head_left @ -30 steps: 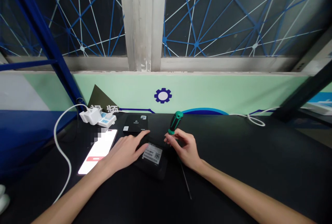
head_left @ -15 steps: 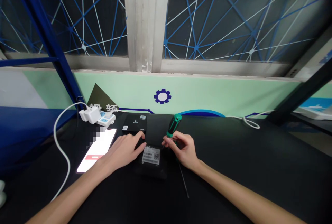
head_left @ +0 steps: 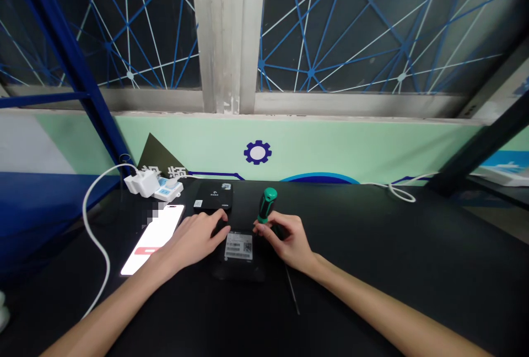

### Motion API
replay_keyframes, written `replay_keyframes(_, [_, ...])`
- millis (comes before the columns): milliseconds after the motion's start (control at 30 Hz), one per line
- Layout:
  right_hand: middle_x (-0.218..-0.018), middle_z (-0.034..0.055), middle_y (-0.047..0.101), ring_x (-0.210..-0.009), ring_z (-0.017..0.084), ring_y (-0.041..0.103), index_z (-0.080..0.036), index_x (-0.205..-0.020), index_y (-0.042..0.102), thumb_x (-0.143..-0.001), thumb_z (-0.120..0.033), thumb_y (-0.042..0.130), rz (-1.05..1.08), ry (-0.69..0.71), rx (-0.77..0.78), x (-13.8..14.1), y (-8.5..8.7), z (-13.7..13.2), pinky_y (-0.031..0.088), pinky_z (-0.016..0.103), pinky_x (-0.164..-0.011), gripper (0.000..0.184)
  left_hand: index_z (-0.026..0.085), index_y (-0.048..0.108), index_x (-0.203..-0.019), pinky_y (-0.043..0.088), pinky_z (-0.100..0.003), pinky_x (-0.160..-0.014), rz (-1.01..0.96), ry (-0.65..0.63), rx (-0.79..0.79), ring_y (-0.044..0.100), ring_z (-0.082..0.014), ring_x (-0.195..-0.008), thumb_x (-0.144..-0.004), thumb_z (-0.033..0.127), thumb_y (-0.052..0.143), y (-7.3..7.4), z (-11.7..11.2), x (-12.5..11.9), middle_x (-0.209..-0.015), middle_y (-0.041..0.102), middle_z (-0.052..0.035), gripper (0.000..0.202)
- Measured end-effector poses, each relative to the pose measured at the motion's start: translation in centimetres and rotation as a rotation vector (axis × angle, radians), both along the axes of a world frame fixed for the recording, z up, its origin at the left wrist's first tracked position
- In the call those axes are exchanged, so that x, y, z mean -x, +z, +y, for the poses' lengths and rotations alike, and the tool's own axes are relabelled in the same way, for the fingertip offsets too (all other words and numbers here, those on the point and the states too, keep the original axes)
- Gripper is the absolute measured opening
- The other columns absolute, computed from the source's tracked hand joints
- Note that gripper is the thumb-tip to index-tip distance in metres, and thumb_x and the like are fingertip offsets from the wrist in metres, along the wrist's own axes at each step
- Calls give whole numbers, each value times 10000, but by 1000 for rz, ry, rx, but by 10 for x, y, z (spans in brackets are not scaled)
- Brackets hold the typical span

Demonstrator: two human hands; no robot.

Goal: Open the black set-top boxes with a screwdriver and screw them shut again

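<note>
A small black box [head_left: 239, 260] with a white barcode label lies on the black table [head_left: 372, 269]. My left hand [head_left: 193, 238] rests flat on its far left corner, fingers stretched out. My right hand [head_left: 285, 238] is closed round a screwdriver with a green and black handle [head_left: 266, 204]; the tool stands nearly upright with its tip at the box's far right corner. A second black box [head_left: 214, 198] lies just behind my left hand.
A lit phone [head_left: 154, 237] lies left of my left hand. Behind it sit a white charger [head_left: 141, 184] and a power strip [head_left: 169, 189], with a white cable [head_left: 88, 225] looping left. A thin dark rod [head_left: 291, 291] lies under my right wrist. Another white cable [head_left: 403, 191] is at the back right.
The box has turned to lie squarer to me. The screwdriver handle has swung left and more upright. My left hand drew back slightly onto the box's corner.
</note>
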State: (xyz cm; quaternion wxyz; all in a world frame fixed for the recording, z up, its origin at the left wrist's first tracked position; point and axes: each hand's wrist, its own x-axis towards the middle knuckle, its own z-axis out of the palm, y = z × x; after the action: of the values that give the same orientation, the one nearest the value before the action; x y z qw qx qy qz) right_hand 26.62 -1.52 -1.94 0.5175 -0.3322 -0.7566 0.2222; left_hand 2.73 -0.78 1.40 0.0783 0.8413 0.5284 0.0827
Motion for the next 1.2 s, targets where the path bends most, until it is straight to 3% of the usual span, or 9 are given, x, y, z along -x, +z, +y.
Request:
replay_keyframes(500, [-590, -15, 609, -520, 124, 563, -202, -674, 533, -888, -329, 686, 11, -46, 38, 1, -3, 4, 461, 238, -539, 293, 241, 600, -1189, 366, -299, -599, 20, -9, 8, 660, -245, -701, -1008, 494, 337, 0, -2, 2, -757, 675, -25, 407])
replay_keyframes(767, [-770, 60, 748, -609, 165, 673, -175, -937, 675, -939, -317, 624, 28, 54, 99, -1, 0, 1, 550, 276, -619, 151, 251, 598, -1147, 343, -294, -572, 33, 1, 2, 651, -246, -679, -1005, 501, 330, -1, 0, 2, -764, 671, -25, 393])
replay_keyframes(1000, [-744, 54, 766, -672, 190, 713, -195, -756, 678, -923, -308, 656, 28, 50, 65, -2, -3, 4, 553, 281, -641, 203, 242, 590, -1164, 349, -299, -578, 36, -7, 4, 648, -246, -668, -1006, 509, 319, -2, 0, 3, -752, 664, -27, 412])
replay_keyframes(1200, [-648, 30, 708, -572, 154, 645, -189, -672, 625, -885, -364, 699, 2, -20, 56, 1, -4, 5, 499, 251, -554, 286, 237, 594, -1160, 367, -301, -582, 44, -8, 8, 650, -249, -667, -1002, 512, 319, 0, 0, 2, -736, 658, -27, 420])
